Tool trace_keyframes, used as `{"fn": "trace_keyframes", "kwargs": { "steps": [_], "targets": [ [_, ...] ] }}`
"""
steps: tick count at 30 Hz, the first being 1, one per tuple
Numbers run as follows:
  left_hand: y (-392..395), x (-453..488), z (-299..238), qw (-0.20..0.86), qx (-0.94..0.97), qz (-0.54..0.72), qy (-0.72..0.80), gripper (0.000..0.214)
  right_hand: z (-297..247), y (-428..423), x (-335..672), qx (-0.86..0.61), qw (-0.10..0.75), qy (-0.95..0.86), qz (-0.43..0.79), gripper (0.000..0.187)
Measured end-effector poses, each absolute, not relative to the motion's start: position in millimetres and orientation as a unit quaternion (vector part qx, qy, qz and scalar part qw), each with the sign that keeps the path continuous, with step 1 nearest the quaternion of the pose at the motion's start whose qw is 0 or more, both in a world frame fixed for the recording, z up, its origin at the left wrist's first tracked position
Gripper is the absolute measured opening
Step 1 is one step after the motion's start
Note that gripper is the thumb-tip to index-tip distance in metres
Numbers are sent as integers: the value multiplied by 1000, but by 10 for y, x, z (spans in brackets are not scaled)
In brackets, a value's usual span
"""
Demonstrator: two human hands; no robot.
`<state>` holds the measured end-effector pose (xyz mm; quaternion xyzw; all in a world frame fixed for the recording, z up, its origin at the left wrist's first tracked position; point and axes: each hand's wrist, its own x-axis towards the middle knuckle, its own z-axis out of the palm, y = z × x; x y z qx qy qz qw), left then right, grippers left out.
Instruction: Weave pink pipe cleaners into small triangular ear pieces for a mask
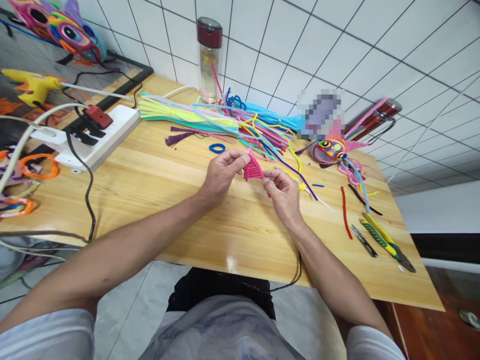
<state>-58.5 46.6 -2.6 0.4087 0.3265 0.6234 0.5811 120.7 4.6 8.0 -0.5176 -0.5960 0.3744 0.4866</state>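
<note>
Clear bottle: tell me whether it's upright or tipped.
Upright: the bottle stands with its dark red lid at the top.

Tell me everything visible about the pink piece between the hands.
The pink piece is small, roughly triangular and ribbed, apparently fuzzy stems laid in rows against an edge strip. It is held above the wooden tabletop, the left hand pinching its upper left side and the right hand its lower right corner.

Wall: white tiles, dark joints, running right across the back | bench: pale, glossy wood grain, and there's a bright glint near its front edge | floor: grey tiles down below | cabinet: reddish-brown, lower right
</note>
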Motion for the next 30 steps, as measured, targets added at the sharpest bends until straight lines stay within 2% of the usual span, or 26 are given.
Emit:
{"fn": "trace_keyframes", "kwargs": {
  "steps": [11, 13, 17, 21, 30],
  "targets": [
    [442, -592, 6, 576, 422, 621, 323, 36, -2, 51, 1216, -517, 486, -607, 357, 23],
    [429, -596, 14, 570, 428, 623, 322, 35, 16, 34, 1217, -520, 490, -622, 320, 22],
    [370, -589, 46, 550, 452, 625, 320, 34, 104, -20, 1218, -512, 512, -674, 148, 22],
    [319, -563, 61, 547, 467, 625, 303, 34, 174, -52, 1221, -473, 505, -721, 31, 12],
    [366, -579, 35, 496, 452, 654, 350, 29, 153, -14, 1274, -456, 455, -765, 2, 20]
  ]
}}
